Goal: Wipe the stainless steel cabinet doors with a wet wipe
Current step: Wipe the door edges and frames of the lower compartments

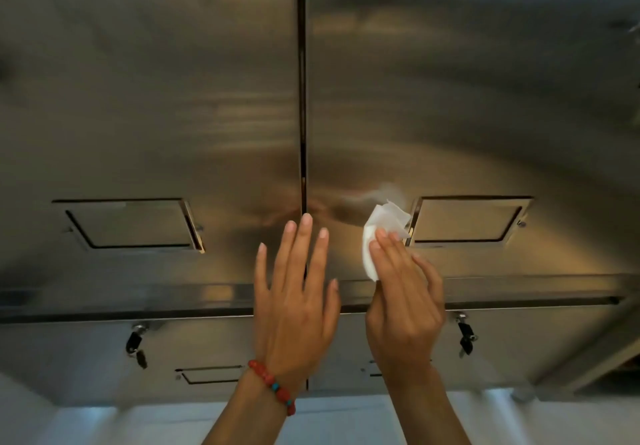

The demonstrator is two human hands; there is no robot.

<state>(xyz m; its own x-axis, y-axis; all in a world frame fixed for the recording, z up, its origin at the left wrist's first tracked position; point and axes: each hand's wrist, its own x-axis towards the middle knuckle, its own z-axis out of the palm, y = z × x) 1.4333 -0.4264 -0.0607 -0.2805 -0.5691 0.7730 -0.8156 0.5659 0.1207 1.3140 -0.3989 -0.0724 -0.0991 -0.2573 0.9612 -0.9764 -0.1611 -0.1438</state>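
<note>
The two steel doors fill almost the whole frame in front of me, the left door (145, 98) and the right door (467, 98), both tall and upright with their long sides running top to bottom, split by a dark gap (302, 81) straight down the centre of the frame. Each has a recessed handle low down, the left handle (130, 223) at lower left and the right handle (467, 221) at lower right, both lying sideways with their long axis across the frame. Below them a ledge (138, 301) crosses the frame, and under it sit lower doors with small key locks (135, 339). I judge I'm in the middle of wiping, working the lower part of the right door. My left hand (294, 292), at lower centre with a red bead bracelet (273, 385) on the wrist, holds nothing; its fingers are straight and spread, pointing up over the gap, and whether they touch the steel I cannot tell. My right hand (403, 292), just to the right of it, presses the wipe (381, 233) against the right door with fairly straight fingers laid over it, not bunching it in a fist. The wipe is a crumpled white fold, longer up and down than across, its ragged top corner pointing up and right, nearly touching the left edge of the right handle. A faint smear shows on the steel just above it. Next, I think, the wipe needs to sweep on with steady flat pressure around the handle's rim and recess, where the loose corner could catch, and then across the large bare stretch of door above.
</note>
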